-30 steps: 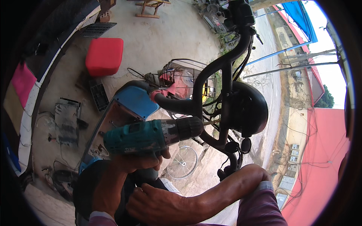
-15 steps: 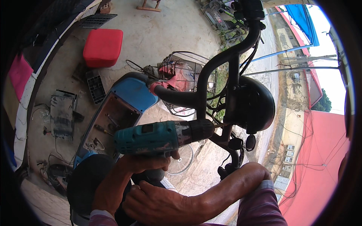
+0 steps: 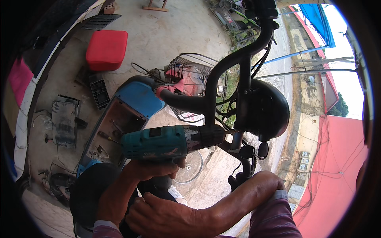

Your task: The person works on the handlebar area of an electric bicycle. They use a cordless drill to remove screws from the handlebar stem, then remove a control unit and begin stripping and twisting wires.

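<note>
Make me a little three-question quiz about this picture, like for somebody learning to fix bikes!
1. Which hand grips the drill?
2. Pick one. The bit points toward: A) the basket, B) the handlebars, C) the red block.
3. True or false: in the picture, a spoked wheel shows lower than the drill.

Key: 1. The left hand. 2. B. 3. True.

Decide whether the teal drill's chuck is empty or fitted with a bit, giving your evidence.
Fitted: a thin bit juts from the black chuck at the front of the teal drill.
</note>
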A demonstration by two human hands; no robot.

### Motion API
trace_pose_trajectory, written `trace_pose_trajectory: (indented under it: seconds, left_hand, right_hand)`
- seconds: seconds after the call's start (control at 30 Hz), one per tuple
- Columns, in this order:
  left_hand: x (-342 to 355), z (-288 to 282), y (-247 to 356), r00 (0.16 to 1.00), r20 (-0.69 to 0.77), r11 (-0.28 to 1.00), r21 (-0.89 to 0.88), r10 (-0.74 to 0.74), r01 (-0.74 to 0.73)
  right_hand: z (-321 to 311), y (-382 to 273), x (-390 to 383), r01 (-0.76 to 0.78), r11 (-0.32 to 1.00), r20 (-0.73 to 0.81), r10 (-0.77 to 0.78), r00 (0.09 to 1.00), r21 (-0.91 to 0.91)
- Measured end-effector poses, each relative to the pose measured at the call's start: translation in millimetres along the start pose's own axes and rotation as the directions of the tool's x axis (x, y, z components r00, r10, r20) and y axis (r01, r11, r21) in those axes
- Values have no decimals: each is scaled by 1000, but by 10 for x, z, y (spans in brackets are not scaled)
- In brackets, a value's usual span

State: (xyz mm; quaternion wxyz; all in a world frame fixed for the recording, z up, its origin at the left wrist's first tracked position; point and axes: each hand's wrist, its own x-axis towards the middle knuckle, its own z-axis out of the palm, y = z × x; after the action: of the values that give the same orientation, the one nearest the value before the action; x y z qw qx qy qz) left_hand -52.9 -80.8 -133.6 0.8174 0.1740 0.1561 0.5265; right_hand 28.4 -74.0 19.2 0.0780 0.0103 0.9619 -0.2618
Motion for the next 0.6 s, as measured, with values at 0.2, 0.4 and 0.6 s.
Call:
trace_pose_trajectory:
  seconds: [0.2, 0.4, 0.6]
  left_hand:
    - [21, -5, -47, 1000, -13, 999, 16, 28, -28]
    - [-7, 10, 30, 998, -66, 995, 101, 8, -1]
    - [-15, -39, 27, 998, 13, 993, 92, 67, -68]
  right_hand:
    - [-71, -11, -31, -10, 999, 16, 10, 1000, -35]
    - [-14, -15, -27, 3, 1000, 32, -2, 999, -8]
    - [-43, -28, 2, 14, 1000, 110, -13, 994, -16]
